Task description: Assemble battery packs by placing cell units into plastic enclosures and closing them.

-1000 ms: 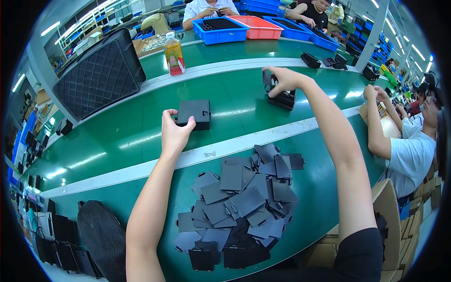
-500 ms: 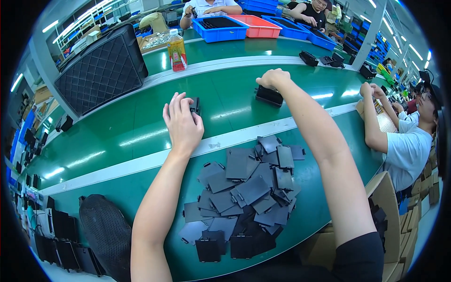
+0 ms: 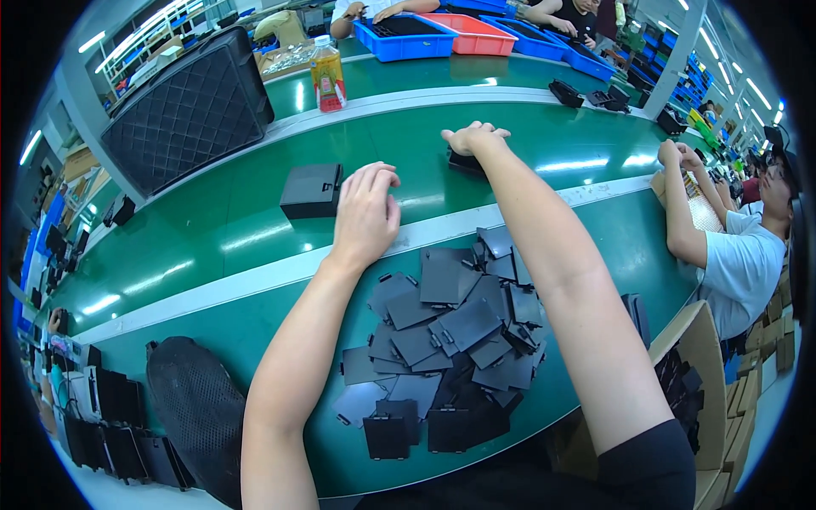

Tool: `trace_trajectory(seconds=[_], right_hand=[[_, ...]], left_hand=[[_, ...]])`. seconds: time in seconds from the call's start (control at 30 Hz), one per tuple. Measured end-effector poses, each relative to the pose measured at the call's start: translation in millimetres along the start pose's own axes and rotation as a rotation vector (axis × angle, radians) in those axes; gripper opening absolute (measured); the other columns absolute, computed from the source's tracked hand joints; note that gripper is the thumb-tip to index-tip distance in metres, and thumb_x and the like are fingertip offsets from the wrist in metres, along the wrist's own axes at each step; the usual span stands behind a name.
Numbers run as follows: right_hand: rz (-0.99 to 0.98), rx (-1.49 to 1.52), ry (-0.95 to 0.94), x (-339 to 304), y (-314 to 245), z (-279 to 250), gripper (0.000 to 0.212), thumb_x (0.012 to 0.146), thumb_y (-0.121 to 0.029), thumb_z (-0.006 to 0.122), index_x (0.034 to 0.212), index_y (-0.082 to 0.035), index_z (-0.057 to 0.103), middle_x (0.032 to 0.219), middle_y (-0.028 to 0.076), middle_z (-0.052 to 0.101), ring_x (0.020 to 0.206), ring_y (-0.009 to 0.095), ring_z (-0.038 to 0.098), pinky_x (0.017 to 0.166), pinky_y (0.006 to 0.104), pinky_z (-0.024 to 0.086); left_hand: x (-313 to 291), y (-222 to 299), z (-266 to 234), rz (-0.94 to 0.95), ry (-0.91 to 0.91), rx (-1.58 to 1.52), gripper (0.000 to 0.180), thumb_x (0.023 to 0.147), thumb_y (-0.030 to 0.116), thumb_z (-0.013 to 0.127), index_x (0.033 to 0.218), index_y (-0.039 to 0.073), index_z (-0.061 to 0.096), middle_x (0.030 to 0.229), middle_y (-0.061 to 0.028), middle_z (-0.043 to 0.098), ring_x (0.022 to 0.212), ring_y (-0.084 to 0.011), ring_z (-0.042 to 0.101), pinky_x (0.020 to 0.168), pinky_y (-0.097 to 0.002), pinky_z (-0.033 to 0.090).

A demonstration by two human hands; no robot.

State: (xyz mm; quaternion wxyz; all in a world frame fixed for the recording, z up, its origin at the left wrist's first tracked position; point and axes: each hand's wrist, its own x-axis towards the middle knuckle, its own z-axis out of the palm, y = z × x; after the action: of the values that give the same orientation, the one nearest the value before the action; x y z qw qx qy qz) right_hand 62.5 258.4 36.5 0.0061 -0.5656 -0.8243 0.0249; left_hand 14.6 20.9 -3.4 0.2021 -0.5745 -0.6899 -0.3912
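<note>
A black rectangular box [image 3: 311, 192] with a small latch lies on the green conveyor, just left of my left hand [image 3: 367, 211]. That hand has loosely bent fingers and grips nothing I can see. My right hand [image 3: 478, 139] is further off, its fingers splayed over another black box-like part [image 3: 465, 162], mostly hidden under the hand and wrist. Whether the palm touches this part I cannot tell. Between my forearms, a loose heap of thin black plastic covers [image 3: 463, 327] with small tabs lies on the near green worktop.
A black mesh-covered object [image 3: 194, 416] lies beside my left forearm. Across the belt stand a drink bottle [image 3: 327, 76], a large quilted black panel [image 3: 189, 115], and blue [image 3: 404, 47] and red bins [image 3: 470, 36]. An open carton [image 3: 718, 382] and a seated co-worker [image 3: 735, 246] are at right.
The black box by my left hand has come into fuller view, left of that hand. My left hand has shifted right. My right hand has moved slightly left and away, its fingers now spread.
</note>
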Motion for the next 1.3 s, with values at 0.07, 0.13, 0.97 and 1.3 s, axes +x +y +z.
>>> trace_trajectory(seconds=[0.07,0.13,0.97,1.3], right_hand=[[0.02,0.048,0.058,-5.3,-2.6,2.8,0.065,0.094,-0.053,0.04,0.133,-0.003,0.053,0.142,0.013,0.047,0.128,0.031,0.048,0.098,0.0503,0.045],[-0.221,0.067,0.0,-14.8,-1.4,-2.1,0.062,0.093,-0.047,0.042,0.135,-0.001,0.049,0.146,0.015,0.041,0.132,0.035,0.04,0.097,0.056,0.043],[-0.762,1.189,-0.114,-111.7,23.3,7.3,0.065,0.079,-0.041,0.077,0.114,0.009,0.055,0.097,0.019,0.066,0.083,0.025,0.066,0.074,0.0325,0.054],[-0.658,1.273,-0.278,-118.1,16.6,4.3,0.052,0.085,-0.035,0.072,0.116,0.003,0.054,0.098,0.014,0.063,0.084,0.019,0.062,0.074,0.0273,0.05]], left_hand=[[0.0,4.1,-1.1,-0.07,-0.073,-0.133,0.02,0.079,0.001,0.056,0.099,0.004,0.055,0.107,-0.0081,0.061,0.108,-0.0265,0.058,0.093,-0.0362,0.045],[-1.2,0.3,-2.0,-0.136,-0.121,-0.206,0.021,0.082,0.001,0.056,0.102,0.003,0.056,0.108,-0.0085,0.062,0.105,-0.025,0.06,0.087,-0.0343,0.048],[3.7,15.2,-8.0,-0.779,-0.113,-1.312,0.047,0.097,0.029,0.057,0.132,0.002,0.041,0.116,-0.0188,0.057,0.097,-0.0299,0.065,0.068,-0.0391,0.063],[3.7,22.0,-8.6,-0.843,0.038,-1.288,0.042,0.096,0.025,0.059,0.127,0.001,0.044,0.107,-0.0176,0.058,0.09,-0.0289,0.066,0.061,-0.0351,0.064]])
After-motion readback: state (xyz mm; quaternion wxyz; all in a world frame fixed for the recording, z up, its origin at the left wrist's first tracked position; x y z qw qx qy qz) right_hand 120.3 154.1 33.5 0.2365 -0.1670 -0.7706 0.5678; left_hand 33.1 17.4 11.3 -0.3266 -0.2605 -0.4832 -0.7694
